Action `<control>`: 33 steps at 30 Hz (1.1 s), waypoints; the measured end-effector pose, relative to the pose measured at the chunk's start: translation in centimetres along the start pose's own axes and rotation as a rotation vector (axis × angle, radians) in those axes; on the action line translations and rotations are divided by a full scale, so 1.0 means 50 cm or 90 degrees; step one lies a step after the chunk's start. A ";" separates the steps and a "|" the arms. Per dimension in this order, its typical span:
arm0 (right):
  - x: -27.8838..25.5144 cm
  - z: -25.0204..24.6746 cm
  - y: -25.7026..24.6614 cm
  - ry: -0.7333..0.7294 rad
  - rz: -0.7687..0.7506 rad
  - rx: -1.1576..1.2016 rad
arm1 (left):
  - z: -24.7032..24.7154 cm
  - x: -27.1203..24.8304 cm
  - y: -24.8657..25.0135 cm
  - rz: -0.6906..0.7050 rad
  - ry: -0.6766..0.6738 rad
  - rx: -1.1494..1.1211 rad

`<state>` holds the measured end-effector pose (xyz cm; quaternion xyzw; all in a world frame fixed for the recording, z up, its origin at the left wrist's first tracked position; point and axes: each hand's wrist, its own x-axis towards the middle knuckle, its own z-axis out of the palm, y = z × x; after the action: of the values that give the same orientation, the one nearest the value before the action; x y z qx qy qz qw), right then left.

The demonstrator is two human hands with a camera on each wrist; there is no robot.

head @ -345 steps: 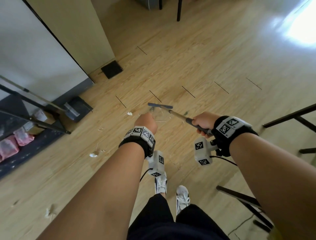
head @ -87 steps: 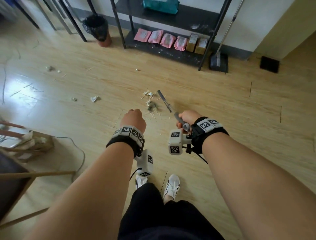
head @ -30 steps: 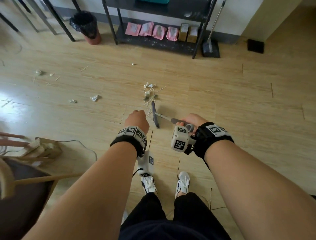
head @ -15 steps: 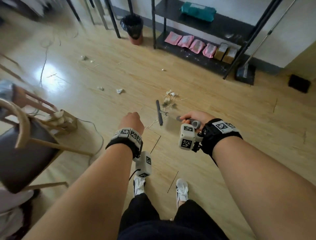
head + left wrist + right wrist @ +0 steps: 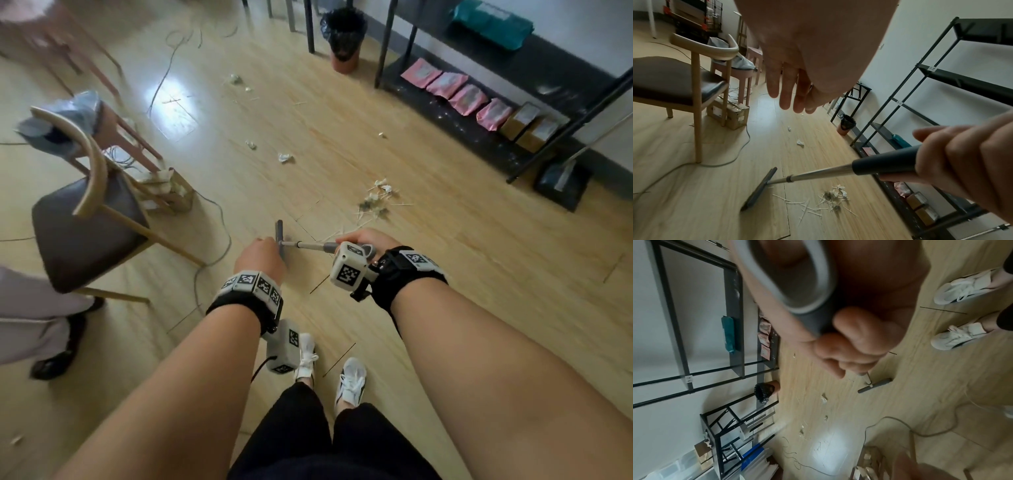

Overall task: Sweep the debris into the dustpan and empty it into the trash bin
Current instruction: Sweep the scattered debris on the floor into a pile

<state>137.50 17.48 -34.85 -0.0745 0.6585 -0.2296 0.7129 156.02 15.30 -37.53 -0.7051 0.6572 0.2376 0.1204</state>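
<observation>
My right hand (image 5: 359,240) grips the grey handle of a long broom (image 5: 885,164). Its dark head (image 5: 280,240) rests on the wooden floor, left of a pile of paper scraps and thin sticks (image 5: 375,202); from the left wrist the head (image 5: 758,190) lies just left of that pile (image 5: 834,196). My left hand (image 5: 260,257) hovers beside the broom head, fingers (image 5: 786,87) straight and holding nothing. Loose scraps (image 5: 285,157) lie farther out. A dark dustpan (image 5: 561,185) stands by the shelf at the right. The black-lined trash bin (image 5: 343,37) is at the far wall.
A wooden chair (image 5: 85,219) with a dark seat stands at the left, a small cardboard box (image 5: 168,192) behind it. A grey cable (image 5: 219,219) trails across the floor. A black shelf rack (image 5: 479,113) lines the right wall. Another person's legs (image 5: 34,325) stand far left.
The view has swung left, bringing the chair closer. The broom head has drawn back left from the debris pile. My left hand stays free beside it.
</observation>
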 end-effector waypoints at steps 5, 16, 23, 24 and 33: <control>0.008 -0.035 -0.027 0.063 -0.033 -0.187 | -0.012 0.019 0.004 -0.014 -0.005 -0.009; 0.021 -0.094 -0.094 0.187 0.002 -0.214 | -0.019 0.049 0.053 0.010 -0.031 -0.042; 0.035 -0.069 -0.100 0.160 0.018 -0.155 | -0.032 0.078 0.039 0.018 -0.038 -0.045; 0.036 -0.059 -0.105 0.152 0.012 -0.140 | -0.034 0.082 0.034 0.018 -0.038 -0.046; 0.068 0.069 -0.149 0.106 -0.001 -0.074 | -0.096 0.156 -0.018 0.050 -0.013 -0.032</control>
<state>139.24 8.79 -34.45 -0.0968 0.7276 -0.1967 0.6501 157.93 6.28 -37.39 -0.6793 0.6768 0.2653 0.1001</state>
